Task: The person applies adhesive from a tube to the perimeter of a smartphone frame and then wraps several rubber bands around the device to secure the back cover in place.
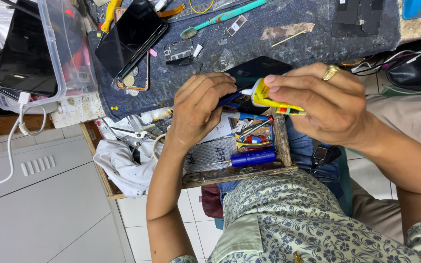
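Yellow glue tube (pixel 269 100) in right hand (pixel 325 104), perhaps capped

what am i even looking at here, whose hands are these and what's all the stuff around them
This is one picture from a camera worn on a person's head, looking down at their own two bare hands. The right hand, with a gold ring, pinches a small yellow glue tube with a white nozzle. The left hand holds something blue and thin; I cannot tell what. Below them sits an open wooden drawer of small tools, including a blue-handled screwdriver. On the worn denim-covered bench lie a dark phone, a teal toothbrush and small parts.
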